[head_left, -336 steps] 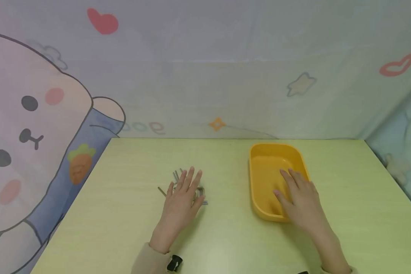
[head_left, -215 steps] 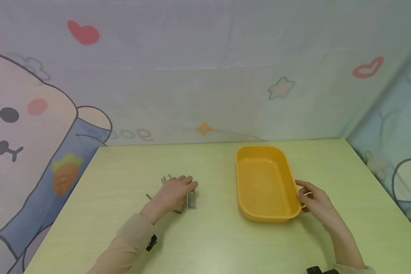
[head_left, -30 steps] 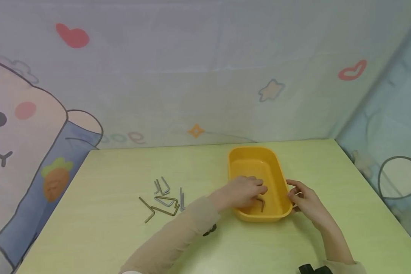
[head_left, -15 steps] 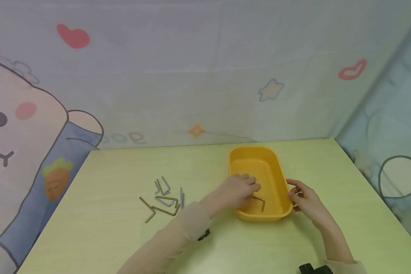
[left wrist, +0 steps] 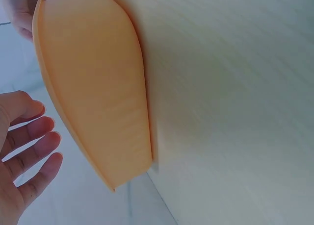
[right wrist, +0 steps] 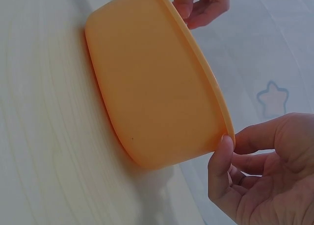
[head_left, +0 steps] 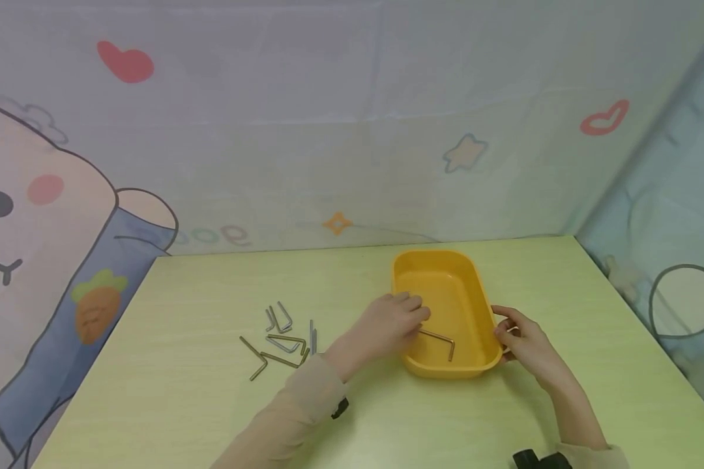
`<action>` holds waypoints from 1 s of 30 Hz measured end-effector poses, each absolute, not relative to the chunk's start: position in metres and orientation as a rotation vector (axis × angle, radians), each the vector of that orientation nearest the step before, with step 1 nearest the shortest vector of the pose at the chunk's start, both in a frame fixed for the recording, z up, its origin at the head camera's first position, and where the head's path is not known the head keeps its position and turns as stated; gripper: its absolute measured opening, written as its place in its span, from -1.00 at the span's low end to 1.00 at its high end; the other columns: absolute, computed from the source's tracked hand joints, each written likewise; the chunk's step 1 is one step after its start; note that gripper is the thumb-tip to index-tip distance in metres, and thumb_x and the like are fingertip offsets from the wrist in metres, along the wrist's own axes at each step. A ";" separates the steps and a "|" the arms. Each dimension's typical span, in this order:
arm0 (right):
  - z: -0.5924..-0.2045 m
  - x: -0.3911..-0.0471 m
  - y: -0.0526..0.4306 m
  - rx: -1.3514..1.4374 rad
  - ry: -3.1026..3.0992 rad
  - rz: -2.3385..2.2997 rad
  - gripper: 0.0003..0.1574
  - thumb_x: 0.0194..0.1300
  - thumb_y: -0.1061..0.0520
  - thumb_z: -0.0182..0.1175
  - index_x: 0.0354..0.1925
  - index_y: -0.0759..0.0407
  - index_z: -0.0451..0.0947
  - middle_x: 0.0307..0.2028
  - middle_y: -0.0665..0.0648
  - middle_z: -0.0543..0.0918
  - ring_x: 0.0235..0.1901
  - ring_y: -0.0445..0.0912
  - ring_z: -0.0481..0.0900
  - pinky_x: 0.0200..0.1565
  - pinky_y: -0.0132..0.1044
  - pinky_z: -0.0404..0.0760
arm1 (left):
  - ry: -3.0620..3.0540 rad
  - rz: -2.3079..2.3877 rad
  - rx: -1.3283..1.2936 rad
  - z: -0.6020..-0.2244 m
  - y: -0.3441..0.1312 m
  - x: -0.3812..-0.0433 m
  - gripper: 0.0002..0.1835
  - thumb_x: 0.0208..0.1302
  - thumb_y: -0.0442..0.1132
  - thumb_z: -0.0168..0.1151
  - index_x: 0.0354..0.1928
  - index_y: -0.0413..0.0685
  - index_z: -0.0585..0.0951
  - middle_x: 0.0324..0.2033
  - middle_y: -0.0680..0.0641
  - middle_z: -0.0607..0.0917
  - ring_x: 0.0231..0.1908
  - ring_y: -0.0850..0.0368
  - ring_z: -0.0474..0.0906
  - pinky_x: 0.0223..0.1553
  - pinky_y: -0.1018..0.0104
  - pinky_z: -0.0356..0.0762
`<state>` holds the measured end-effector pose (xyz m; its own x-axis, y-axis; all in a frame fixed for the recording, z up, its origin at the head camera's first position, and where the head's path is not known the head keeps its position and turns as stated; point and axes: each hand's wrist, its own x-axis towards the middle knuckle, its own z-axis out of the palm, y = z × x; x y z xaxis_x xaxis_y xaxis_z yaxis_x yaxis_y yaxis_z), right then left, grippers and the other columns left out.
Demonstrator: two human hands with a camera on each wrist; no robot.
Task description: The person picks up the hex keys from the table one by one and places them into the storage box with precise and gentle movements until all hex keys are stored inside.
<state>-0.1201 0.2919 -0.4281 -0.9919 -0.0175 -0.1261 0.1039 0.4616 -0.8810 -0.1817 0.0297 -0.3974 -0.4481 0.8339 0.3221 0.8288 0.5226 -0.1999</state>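
A yellow plastic tray (head_left: 452,290) stands on the table, right of centre. One brass-coloured L-shaped hex key (head_left: 452,346) lies inside it, near the front; its left end is partly hidden by my left hand (head_left: 390,326). That hand is over the tray's left rim, and in the left wrist view its loosely bent fingers (left wrist: 37,154) are spread apart with nothing between them. My right hand (head_left: 528,345) pinches the right rim of the tray between thumb and index finger, as the right wrist view shows. Left of the tray, several brass and silver hex keys (head_left: 280,359) lie loosely scattered.
The light wooden table (head_left: 199,404) ends at a patterned cloth backdrop (head_left: 281,163) behind it. Black wrist straps or mounts show at both sleeves, one (head_left: 540,460) near the bottom edge.
Earlier the left hand was at the pile and the tray was empty. Over the last second it draws back left from inside the tray, exposing the brass hex key. The right hand stays put.
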 end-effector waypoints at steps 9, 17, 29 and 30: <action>-0.428 -0.121 0.291 0.068 2.585 -1.570 -0.40 0.45 0.23 -0.07 0.37 0.41 0.10 -0.18 0.23 0.38 -0.38 -0.21 0.43 -0.40 -0.34 0.62 | -2.380 -0.028 -1.315 -0.401 0.013 -0.175 -0.85 0.21 -0.22 0.22 -0.18 0.11 0.60 -0.33 0.16 0.58 -0.34 0.24 0.45 -0.41 0.50 0.28; -0.427 -0.121 0.292 0.081 2.583 -1.565 -0.41 0.45 0.23 -0.08 0.36 0.40 0.10 -0.18 0.24 0.37 -0.37 -0.17 0.44 -0.38 -0.35 0.63 | -2.396 -0.071 -1.299 -0.406 0.001 -0.170 -0.89 0.24 -0.18 0.25 -0.19 0.11 0.60 -0.34 0.15 0.57 -0.37 0.24 0.43 -0.41 0.49 0.29; -0.428 -0.121 0.294 0.077 2.562 -1.592 -0.40 0.45 0.23 -0.08 0.37 0.38 0.10 -0.18 0.22 0.37 -0.37 -0.19 0.44 -0.37 -0.34 0.62 | -2.461 -0.054 -1.281 -0.410 -0.015 -0.162 -0.83 0.20 -0.16 0.29 -0.15 0.10 0.62 -0.34 0.14 0.60 -0.34 0.24 0.48 -0.37 0.45 0.42; -0.428 -0.122 0.293 0.073 2.564 -1.592 -0.40 0.45 0.23 -0.08 0.37 0.38 0.10 -0.19 0.22 0.36 -0.37 -0.19 0.44 -0.37 -0.34 0.63 | -2.468 -0.045 -1.282 -0.410 -0.017 -0.161 -0.82 0.20 -0.16 0.29 -0.15 0.10 0.62 -0.34 0.14 0.59 -0.35 0.24 0.48 -0.37 0.45 0.41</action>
